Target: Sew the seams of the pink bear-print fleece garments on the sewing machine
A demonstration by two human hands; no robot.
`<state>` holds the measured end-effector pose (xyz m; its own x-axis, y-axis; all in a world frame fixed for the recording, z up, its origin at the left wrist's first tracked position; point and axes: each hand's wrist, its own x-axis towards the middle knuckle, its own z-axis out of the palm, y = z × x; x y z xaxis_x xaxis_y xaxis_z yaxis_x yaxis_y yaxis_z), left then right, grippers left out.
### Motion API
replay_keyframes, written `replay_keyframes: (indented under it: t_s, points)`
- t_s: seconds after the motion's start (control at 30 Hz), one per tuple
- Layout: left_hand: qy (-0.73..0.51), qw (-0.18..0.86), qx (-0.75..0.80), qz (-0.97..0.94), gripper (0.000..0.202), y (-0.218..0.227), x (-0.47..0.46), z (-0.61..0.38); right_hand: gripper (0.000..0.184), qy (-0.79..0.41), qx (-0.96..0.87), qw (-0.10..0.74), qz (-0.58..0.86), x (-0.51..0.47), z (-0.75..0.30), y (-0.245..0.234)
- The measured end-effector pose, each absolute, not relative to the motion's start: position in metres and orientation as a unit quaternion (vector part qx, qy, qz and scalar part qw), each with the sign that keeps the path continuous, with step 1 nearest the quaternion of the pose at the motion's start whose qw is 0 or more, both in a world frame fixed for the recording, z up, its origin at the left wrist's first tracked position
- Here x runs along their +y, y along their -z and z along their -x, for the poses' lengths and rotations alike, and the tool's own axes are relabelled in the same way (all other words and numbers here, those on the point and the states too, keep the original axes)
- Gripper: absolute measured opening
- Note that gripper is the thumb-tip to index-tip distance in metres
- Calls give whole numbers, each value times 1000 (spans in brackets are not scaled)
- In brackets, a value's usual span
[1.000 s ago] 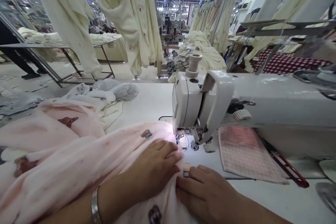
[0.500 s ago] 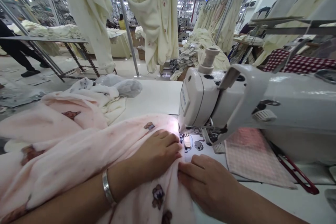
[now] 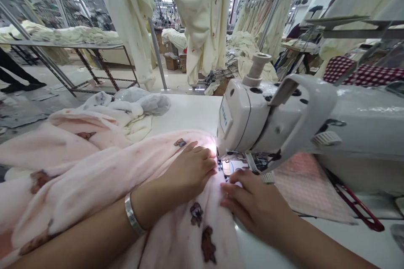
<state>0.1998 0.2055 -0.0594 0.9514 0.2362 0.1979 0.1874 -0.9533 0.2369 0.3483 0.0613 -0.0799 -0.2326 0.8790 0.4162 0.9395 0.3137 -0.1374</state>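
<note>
Pink plush fabric (image 3: pixel 104 189) printed with brown bears runs under the lit needle area of a white sewing machine (image 3: pixel 240 122). My left hand (image 3: pixel 186 172), a silver bangle at its wrist, rests on the fabric just left of the presser foot (image 3: pixel 220 164). Its fingers are bent and drawn together over the cloth, gripping it near the seam edge. Right of that edge is my right hand (image 3: pixel 252 201), its fingers apart and the tips at the cloth's border, in front of the metal needle plate (image 3: pixel 233 167).
A pink checked cloth (image 3: pixel 309 189) lies beneath the machine arm, beside a red-handled tool (image 3: pixel 362 210). White and grey cloth (image 3: pixel 135 105) is heaped at the back left of the white table (image 3: pixel 186 111). Cream garments (image 3: pixel 202 21) hang behind. A person's legs (image 3: pixel 15 73) show far left.
My right hand has moved slightly up and its fingers have spread from a pinch at the fabric edge. My left hand stays by the presser foot. The view has shifted a little left.
</note>
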Motion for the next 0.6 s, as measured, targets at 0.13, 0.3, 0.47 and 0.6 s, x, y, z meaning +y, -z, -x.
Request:
replay_keyframes:
  t_s: [0.13, 0.3, 0.47, 0.6]
  points:
    - [-117, 117, 185, -969, 13, 60, 201, -196, 29, 24, -746, 167, 645, 56, -344, 78]
    - [-131, 94, 196, -967, 28, 76, 193, -189, 28, 19, -775, 146, 614, 54, -338, 84]
    - [-138, 81, 89, -983, 31, 75, 224, -201, 33, 104, -765, 202, 602, 63, -362, 90]
    - [-154, 92, 10, -984, 27, 59, 265, -230, 32, 147, -741, 224, 615, 73, -388, 92]
